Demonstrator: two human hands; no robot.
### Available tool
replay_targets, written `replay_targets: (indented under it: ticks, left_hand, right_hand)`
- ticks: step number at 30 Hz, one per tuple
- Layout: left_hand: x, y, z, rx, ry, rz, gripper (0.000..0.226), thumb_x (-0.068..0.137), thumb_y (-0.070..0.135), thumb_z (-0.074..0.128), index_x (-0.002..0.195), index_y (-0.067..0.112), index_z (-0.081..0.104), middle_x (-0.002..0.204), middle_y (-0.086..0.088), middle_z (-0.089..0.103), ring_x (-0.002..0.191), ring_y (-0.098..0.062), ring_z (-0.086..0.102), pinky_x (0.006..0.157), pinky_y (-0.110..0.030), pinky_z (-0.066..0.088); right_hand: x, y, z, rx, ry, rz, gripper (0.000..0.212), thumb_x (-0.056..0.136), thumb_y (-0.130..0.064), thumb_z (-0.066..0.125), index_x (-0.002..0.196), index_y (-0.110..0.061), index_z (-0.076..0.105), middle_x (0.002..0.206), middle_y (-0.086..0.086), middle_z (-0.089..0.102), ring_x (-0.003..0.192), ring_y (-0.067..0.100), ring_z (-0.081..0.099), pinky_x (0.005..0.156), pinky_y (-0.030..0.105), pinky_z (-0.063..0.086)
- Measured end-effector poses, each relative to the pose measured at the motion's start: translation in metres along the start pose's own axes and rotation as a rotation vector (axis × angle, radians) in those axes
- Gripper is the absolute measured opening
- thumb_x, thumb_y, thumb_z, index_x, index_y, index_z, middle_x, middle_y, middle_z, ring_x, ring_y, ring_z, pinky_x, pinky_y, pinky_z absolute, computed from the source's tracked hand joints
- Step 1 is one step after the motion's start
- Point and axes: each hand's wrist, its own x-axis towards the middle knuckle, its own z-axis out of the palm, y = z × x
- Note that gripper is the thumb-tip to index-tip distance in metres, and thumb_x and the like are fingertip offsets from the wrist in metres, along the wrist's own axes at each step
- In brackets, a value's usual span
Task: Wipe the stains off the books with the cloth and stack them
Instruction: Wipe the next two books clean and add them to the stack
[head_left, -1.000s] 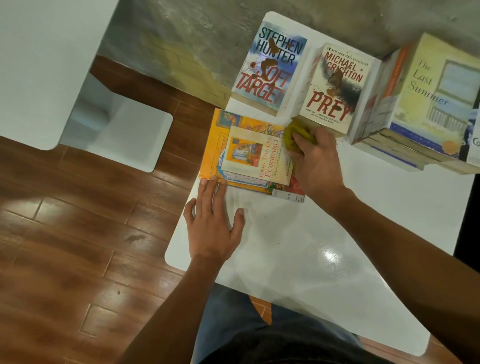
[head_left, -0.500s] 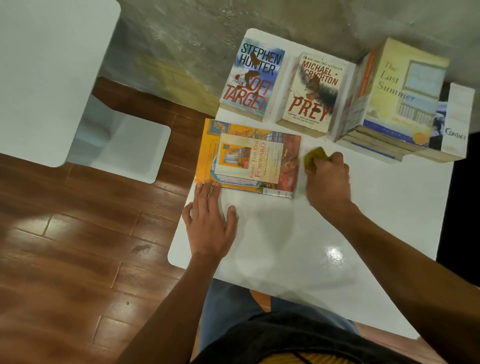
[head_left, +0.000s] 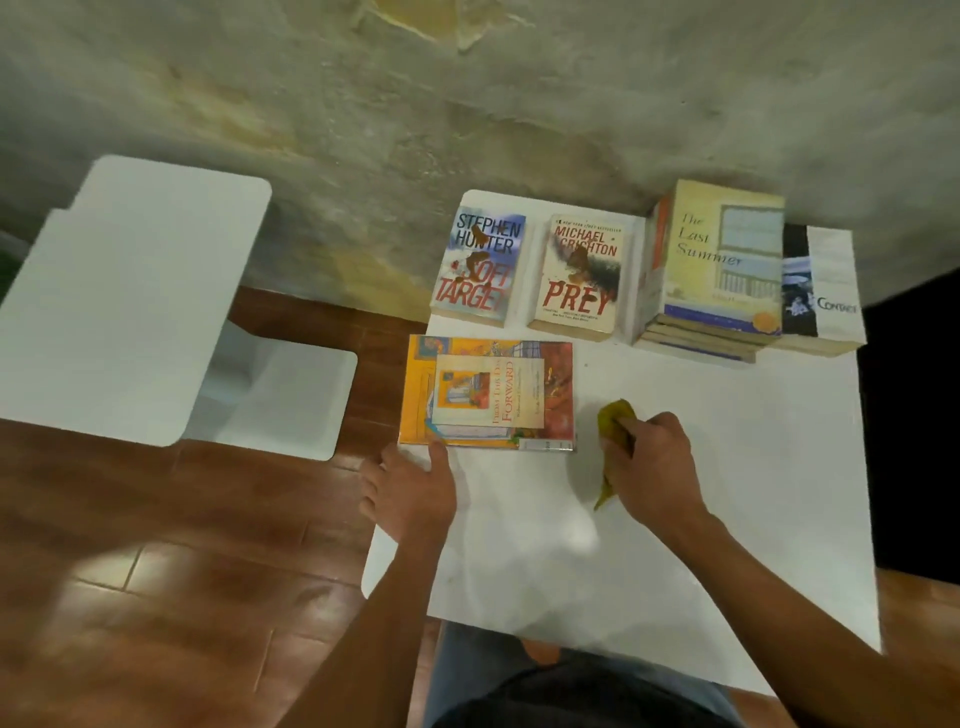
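Observation:
An orange book, "From This Day Forward" (head_left: 488, 392), lies flat near the left edge of the white table (head_left: 727, 493). My left hand (head_left: 410, 488) rests at its near left corner, thumb touching the book's edge, fingers hanging past the table edge. My right hand (head_left: 652, 462) grips a yellow-green cloth (head_left: 613, 421) on the table, just right of the book. Behind, "Soft Target" (head_left: 480, 267) and "Prey" (head_left: 582, 275) lie flat with brown stains on their covers. A stack topped by "The Last Summer" (head_left: 719, 260) stands at the back right.
A black-and-white book, "Contact" (head_left: 821, 291), lies right of the stack. A rough concrete wall runs behind the table. Another white table (head_left: 119, 301) with a white base stands to the left over the wooden floor (head_left: 130, 571).
My right hand has drawn the cloth off the orange book and down onto the table to its right. My left hand slid slightly left at the book's near corner. The camera tilted up.

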Motion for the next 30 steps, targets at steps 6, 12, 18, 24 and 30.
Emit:
replay_targets:
  ticks: [6,12,18,24,30]
  left_hand:
    - [-0.007,0.015,-0.011,0.033,-0.066,-0.047,0.06,0.098,0.059,0.044,0.133,0.011,0.053,0.144,-0.015,0.042,0.134,-0.033,0.038,0.111,-0.049,0.027]
    - [-0.014,0.031,-0.018,-0.124,-0.147,-0.215,0.074,0.098,0.06,0.046,0.142,0.001,0.041,0.145,-0.02,0.042,0.135,-0.035,0.039,0.108,-0.048,0.036]
    - [-0.004,0.057,-0.023,-0.705,-0.396,-0.573,0.059,0.096,0.055,0.053,0.133,0.008,0.053,0.116,-0.014,0.057,0.114,-0.036,0.054,0.095,-0.046,0.046]
    - [-0.006,0.08,-0.029,-0.843,-0.532,-0.8,0.038,0.09,0.051,0.06,0.09,0.015,0.05,0.093,-0.007,0.049,0.099,-0.022,0.045,0.099,-0.043,0.041]
    - [-0.007,0.091,-0.026,-0.873,-0.574,-0.844,0.044,0.088,0.061,0.055,0.095,0.017,0.055,0.1,-0.007,0.056,0.107,-0.023,0.045,0.105,-0.046,0.036]
  right_hand:
    - [-0.018,0.003,-0.005,0.122,0.005,0.038,0.033,0.099,-0.024,0.059,0.127,-0.007,0.065,0.097,0.006,0.045,0.076,0.021,0.052,0.078,0.021,0.041]
    - [-0.024,0.008,-0.009,0.192,-0.017,0.073,0.037,0.097,-0.026,0.062,0.132,-0.013,0.063,0.093,0.004,0.046,0.077,0.02,0.051,0.078,0.022,0.039]
    - [-0.035,0.021,-0.013,0.24,-0.013,0.13,0.038,0.095,-0.028,0.065,0.131,-0.015,0.064,0.088,0.0,0.044,0.075,0.021,0.057,0.076,0.04,0.058]
    - [-0.041,0.029,-0.014,0.286,-0.003,0.194,0.037,0.094,-0.029,0.066,0.129,-0.019,0.066,0.087,0.003,0.049,0.076,0.018,0.057,0.07,0.038,0.06]
    - [-0.041,0.031,-0.015,0.386,-0.04,0.229,0.024,0.093,-0.019,0.065,0.116,-0.014,0.072,0.064,0.011,0.055,0.059,0.03,0.063,0.037,0.032,0.052]
